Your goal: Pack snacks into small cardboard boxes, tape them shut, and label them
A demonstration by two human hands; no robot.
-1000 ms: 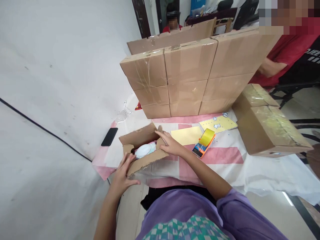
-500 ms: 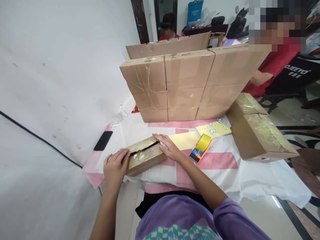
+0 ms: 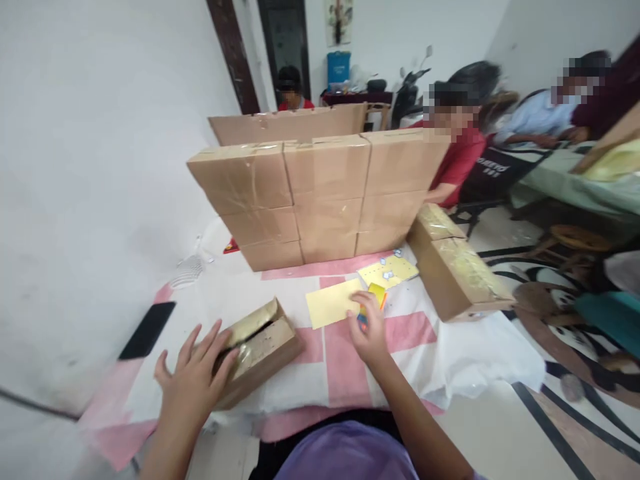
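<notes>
A small cardboard box (image 3: 263, 347) with its flaps folded down lies on the pink-and-white cloth (image 3: 325, 380) in front of me. My left hand (image 3: 193, 377) rests flat on its near end, fingers spread. My right hand (image 3: 369, 328) has closed over an orange tape dispenser with a yellow roll (image 3: 376, 295), to the right of the box. A yellow sheet (image 3: 333, 303) lies between box and dispenser.
A wall of stacked taped cartons (image 3: 320, 193) stands at the back of the table. Two taped boxes (image 3: 457, 270) lie at the right. A black phone (image 3: 147, 330) and a white mesh object (image 3: 187, 270) sit at the left by the wall. Other people sit beyond.
The box flaps went from open to folded down. My right hand left the box and moved right onto the tape dispenser. My left hand stayed on the box; the view swung right.
</notes>
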